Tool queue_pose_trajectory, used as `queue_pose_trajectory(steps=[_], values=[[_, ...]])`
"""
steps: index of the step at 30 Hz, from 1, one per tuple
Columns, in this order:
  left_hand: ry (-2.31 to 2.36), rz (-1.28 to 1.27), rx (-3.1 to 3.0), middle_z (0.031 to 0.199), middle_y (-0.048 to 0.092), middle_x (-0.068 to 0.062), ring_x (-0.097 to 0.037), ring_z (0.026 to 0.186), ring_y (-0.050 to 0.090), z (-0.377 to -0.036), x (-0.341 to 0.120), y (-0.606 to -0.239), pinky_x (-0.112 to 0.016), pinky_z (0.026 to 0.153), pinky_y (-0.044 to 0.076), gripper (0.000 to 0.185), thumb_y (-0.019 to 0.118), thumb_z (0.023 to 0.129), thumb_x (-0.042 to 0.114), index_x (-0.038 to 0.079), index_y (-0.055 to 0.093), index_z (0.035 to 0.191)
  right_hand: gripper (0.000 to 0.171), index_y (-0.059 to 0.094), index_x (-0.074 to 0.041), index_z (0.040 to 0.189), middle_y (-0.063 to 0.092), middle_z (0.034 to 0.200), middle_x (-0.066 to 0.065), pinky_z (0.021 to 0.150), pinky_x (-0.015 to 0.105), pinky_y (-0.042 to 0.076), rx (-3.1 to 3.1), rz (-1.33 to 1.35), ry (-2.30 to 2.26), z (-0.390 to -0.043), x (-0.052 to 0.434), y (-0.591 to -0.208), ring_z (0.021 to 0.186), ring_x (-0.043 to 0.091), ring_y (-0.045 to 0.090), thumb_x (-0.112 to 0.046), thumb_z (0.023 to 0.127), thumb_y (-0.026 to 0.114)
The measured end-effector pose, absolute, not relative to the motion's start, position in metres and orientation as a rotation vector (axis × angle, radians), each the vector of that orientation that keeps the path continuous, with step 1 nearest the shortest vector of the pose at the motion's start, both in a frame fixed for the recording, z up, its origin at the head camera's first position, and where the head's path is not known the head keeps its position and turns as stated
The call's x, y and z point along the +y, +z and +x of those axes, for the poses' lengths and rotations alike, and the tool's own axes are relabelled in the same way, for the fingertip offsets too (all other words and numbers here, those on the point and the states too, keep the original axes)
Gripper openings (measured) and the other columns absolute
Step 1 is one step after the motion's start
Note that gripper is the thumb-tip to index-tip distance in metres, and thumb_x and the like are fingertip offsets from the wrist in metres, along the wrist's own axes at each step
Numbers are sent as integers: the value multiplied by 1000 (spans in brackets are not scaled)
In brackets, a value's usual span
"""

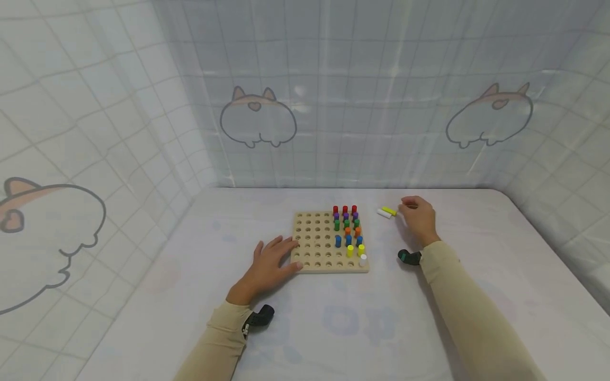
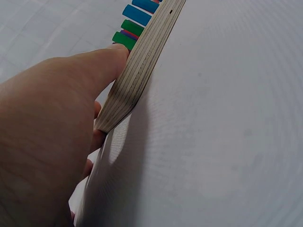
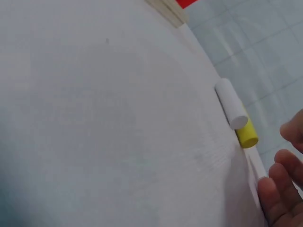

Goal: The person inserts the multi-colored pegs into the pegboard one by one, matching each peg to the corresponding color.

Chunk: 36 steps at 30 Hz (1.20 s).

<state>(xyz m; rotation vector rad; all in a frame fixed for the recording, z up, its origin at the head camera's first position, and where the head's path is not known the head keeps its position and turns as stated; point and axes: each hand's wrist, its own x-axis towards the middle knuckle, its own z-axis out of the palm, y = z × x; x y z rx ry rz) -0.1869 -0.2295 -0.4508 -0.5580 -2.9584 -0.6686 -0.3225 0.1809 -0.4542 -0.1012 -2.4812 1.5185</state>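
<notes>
A wooden pegboard (image 1: 316, 246) lies on the table with several coloured pegs (image 1: 347, 228) standing in its right columns. My left hand (image 1: 269, 263) rests flat at the board's left edge, fingers straight; in the left wrist view its thumb (image 2: 102, 66) presses the board's layered edge (image 2: 142, 61). My right hand (image 1: 419, 218) hovers right of the board with fingers relaxed, holding nothing. Just left of its fingertips lie a white peg (image 1: 383, 213) and a yellow peg (image 1: 389, 210); the right wrist view shows the white peg (image 3: 230, 104) and yellow peg (image 3: 246, 134) side by side.
The table (image 1: 343, 317) is covered with a pale cloth and walled by a checked curtain (image 1: 333, 106) with cat drawings at the back and sides. A red peg and board corner (image 3: 173, 9) show at the top of the right wrist view.
</notes>
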Motion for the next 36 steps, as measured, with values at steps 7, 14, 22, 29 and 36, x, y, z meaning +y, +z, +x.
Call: queue_pose_trajectory(steps=[7, 14, 22, 29, 36], values=[[-676, -545, -2974, 158, 40, -3, -30, 149, 23, -187, -231, -451, -67, 115, -1, 67, 60, 95, 53, 20, 46, 152, 42, 61, -8, 137, 58, 134, 16, 99, 46, 45, -2632, -58, 1482, -331, 176, -458, 122, 33, 52, -27, 99, 61], [-684, -541, -2973, 158, 40, -3, -29, 150, 23, -186, -232, -452, -66, 115, -2, 67, 61, 95, 53, 20, 46, 152, 36, 66, -6, 130, 65, 123, 17, 93, 47, 48, -2664, -12, 1353, -338, 169, -462, 113, 34, 56, -25, 100, 62], [-635, -559, -2968, 157, 41, -3, -30, 149, 25, -189, -231, -453, -68, 114, 2, 67, 60, 96, 52, 19, 46, 152, 34, 69, -5, 125, 67, 122, 16, 99, 51, 45, -2685, -18, 1312, -334, 170, -463, 117, 34, 57, -25, 100, 59], [-637, -563, -2961, 157, 41, -3, -30, 149, 25, -190, -230, -453, -68, 114, 2, 66, 60, 96, 52, 19, 46, 152, 30, 70, -5, 123, 67, 123, 16, 100, 51, 45, -2710, 36, 1309, -330, 174, -460, 118, 33, 57, -22, 100, 59], [-629, -567, -2955, 157, 42, -4, -31, 148, 26, -189, -230, -452, -69, 114, 3, 66, 59, 96, 52, 19, 47, 151, 30, 67, -4, 125, 63, 125, 17, 102, 52, 43, -2738, 20, 1345, -321, 177, -459, 118, 35, 53, -19, 101, 57]])
